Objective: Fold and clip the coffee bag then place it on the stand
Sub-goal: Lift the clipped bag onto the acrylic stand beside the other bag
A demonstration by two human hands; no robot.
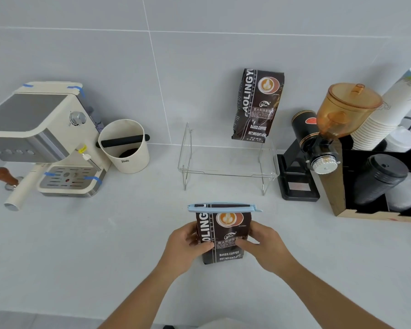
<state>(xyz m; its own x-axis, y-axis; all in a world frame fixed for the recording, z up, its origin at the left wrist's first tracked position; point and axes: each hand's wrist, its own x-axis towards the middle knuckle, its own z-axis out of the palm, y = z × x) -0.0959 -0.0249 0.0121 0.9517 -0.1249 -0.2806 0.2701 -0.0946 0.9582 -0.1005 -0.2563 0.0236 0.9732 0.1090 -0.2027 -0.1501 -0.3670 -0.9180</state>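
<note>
A dark brown coffee bag [223, 230] stands upright on the counter in front of me, its top folded down and held by a light blue clip [223, 207]. My left hand [188, 245] grips the bag's left side and my right hand [263, 245] grips its right side, thumbs on the front. Behind it a clear acrylic stand [228, 173] sits by the wall. A second, unclipped coffee bag [256, 105] rests upright on the stand's right rear, leaning on the wall.
A cream espresso machine [45, 138] with a tamper [5, 178] is at the left, with a cream knock box [125, 146] beside it. At the right are a black coffee grinder [318, 148] and an organiser [375, 186] with paper cups and lids.
</note>
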